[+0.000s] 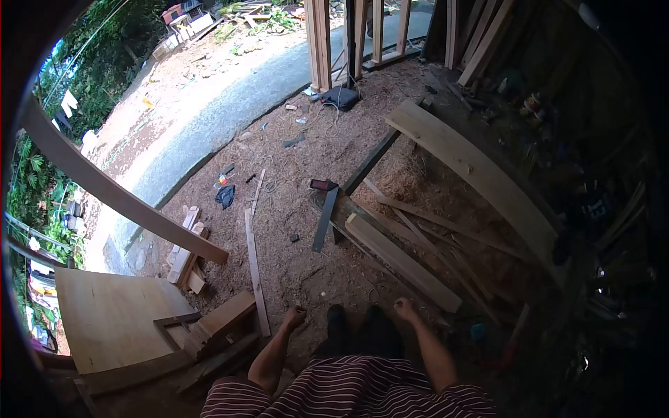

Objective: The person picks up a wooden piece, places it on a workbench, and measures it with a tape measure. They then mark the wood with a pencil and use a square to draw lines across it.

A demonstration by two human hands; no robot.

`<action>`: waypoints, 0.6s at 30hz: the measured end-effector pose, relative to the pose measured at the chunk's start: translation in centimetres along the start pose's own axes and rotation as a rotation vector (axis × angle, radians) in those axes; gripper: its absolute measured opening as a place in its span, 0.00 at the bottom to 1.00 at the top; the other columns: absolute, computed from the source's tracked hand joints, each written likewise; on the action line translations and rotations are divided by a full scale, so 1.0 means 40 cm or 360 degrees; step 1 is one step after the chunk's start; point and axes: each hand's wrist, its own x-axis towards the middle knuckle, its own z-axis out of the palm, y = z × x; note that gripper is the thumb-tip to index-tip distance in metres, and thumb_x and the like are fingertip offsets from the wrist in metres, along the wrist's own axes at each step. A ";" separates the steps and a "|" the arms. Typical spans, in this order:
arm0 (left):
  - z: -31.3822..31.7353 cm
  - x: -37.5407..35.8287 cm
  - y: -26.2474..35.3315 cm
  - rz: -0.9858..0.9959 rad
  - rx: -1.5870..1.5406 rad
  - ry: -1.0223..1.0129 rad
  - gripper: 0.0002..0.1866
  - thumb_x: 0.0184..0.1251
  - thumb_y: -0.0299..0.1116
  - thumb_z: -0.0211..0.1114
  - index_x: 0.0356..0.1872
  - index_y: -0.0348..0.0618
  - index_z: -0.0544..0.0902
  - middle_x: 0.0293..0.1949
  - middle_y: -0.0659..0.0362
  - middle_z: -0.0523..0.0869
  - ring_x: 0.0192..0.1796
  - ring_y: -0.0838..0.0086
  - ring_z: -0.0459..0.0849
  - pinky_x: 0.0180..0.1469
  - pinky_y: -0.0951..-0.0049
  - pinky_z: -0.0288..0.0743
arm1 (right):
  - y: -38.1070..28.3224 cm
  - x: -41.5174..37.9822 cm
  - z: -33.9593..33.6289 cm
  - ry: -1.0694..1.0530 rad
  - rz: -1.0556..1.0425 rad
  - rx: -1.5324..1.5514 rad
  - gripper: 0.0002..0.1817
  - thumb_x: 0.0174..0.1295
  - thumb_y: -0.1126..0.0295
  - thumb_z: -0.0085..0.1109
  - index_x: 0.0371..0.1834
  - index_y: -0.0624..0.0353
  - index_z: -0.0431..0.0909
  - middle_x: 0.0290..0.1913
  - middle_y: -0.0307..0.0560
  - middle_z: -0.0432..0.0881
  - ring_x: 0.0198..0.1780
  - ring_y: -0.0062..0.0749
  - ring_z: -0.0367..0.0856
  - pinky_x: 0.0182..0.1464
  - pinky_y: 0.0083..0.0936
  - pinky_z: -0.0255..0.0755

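Note:
My left hand (295,318) hangs low in front of me, its fingers curled, over the sawdust-covered ground near a long thin wood strip (254,272). On the other side my right hand (404,308) is also curled, near the lower end of a squared timber (401,261). Whether anything small is inside either hand is too small to tell. Ahead, a handsaw (324,219) with a dark blade and reddish-dark handle rests at the far end of the timbers. Neither hand touches the saw or the timber.
A wide plank (474,164) lies at the right. At the lower left are a plywood sheet (118,317) and stacked wood pieces (185,251). Upright studs (319,45) stand ahead beside a black case (340,98). Thin offcuts lie among the timbers.

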 end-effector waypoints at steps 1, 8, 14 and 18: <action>-0.010 0.009 0.024 0.0036 0.0006 -0.0005 0.18 0.55 0.37 0.59 0.45 0.39 0.82 0.32 0.52 0.85 0.33 0.68 0.85 0.38 0.68 0.77 | -0.060 0.023 -0.007 -0.0002 0.0032 -0.0073 0.13 0.52 0.65 0.59 0.36 0.62 0.80 0.36 0.53 0.83 0.42 0.43 0.82 0.46 0.37 0.74; -0.048 0.134 0.186 0.0254 0.0115 0.0190 0.20 0.57 0.40 0.59 0.47 0.39 0.81 0.41 0.47 0.85 0.43 0.59 0.84 0.46 0.64 0.76 | -0.154 0.184 0.038 -0.0125 -0.0260 -0.0374 0.20 0.54 0.59 0.61 0.47 0.59 0.77 0.39 0.55 0.83 0.45 0.47 0.82 0.46 0.40 0.74; -0.117 0.194 0.361 0.0330 0.0394 0.0078 0.20 0.59 0.43 0.59 0.48 0.41 0.79 0.44 0.46 0.84 0.48 0.55 0.82 0.51 0.61 0.74 | -0.331 0.176 -0.024 -0.0511 -0.0071 -0.0188 0.24 0.60 0.57 0.56 0.55 0.60 0.70 0.51 0.61 0.79 0.55 0.55 0.76 0.55 0.43 0.71; -0.180 0.336 0.450 0.0454 0.0365 0.0048 0.21 0.61 0.43 0.59 0.50 0.39 0.77 0.44 0.45 0.84 0.47 0.56 0.83 0.50 0.62 0.75 | -0.362 0.209 0.034 -0.0414 -0.0026 -0.0040 0.21 0.61 0.58 0.57 0.51 0.61 0.73 0.45 0.59 0.81 0.50 0.51 0.80 0.51 0.40 0.73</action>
